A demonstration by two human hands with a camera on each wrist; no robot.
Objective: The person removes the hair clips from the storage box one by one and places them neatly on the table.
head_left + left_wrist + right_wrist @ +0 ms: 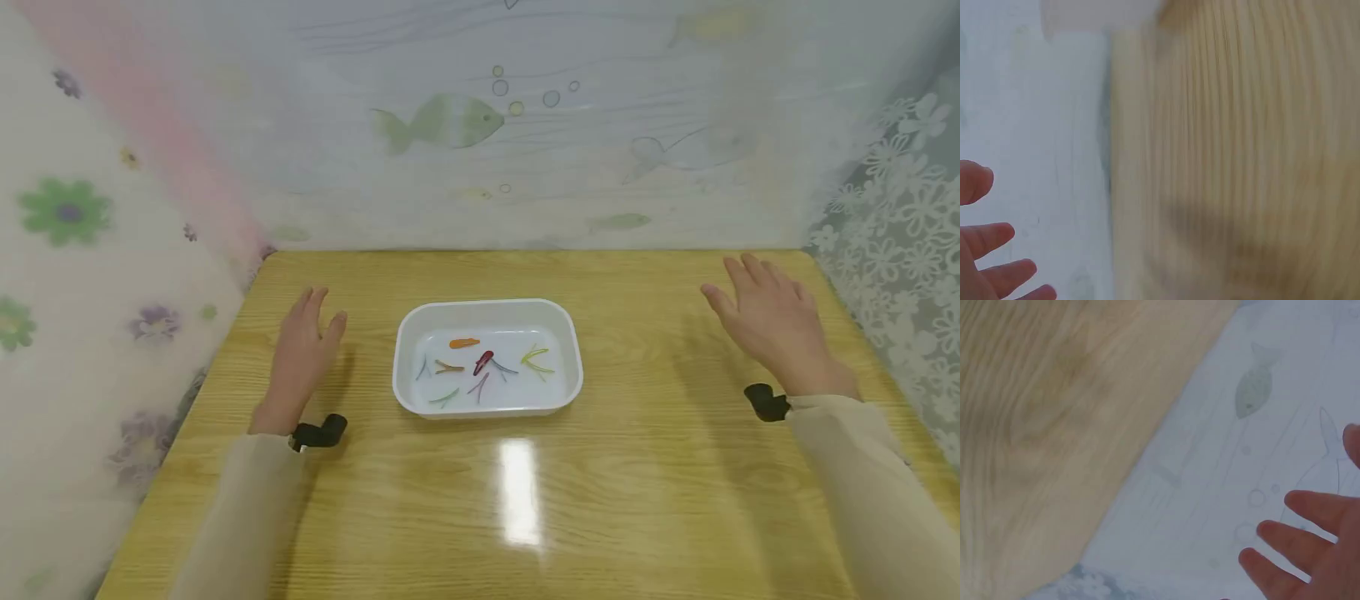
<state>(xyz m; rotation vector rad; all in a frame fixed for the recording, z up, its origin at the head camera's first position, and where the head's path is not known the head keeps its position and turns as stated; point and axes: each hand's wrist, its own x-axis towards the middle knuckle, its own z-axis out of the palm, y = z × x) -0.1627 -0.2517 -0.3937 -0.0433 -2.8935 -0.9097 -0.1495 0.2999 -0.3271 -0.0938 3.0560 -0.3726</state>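
Note:
A white rectangular tray (487, 312) stands on the wooden table. In it lie a small orange clip-like piece (464, 342), a dark red one (483, 362), and several thin forked strands, among them a yellow one (536, 358), a brown one (448, 367) and a green one (444, 397). To the tray's left my left hand (300, 354) hovers over the table, fingers extended and thumb apart. On the far right my right hand (776, 321) is held above the tabletop with fingers spread. Neither hand touches the tray or holds anything.
A wall covering with printed fish (457, 121) rises behind the table's back edge. Flowered fabric (67, 212) hangs along the left side, and white floral lace (922, 200) borders the right. Black wrist cameras (321, 431) sit at both cuffs.

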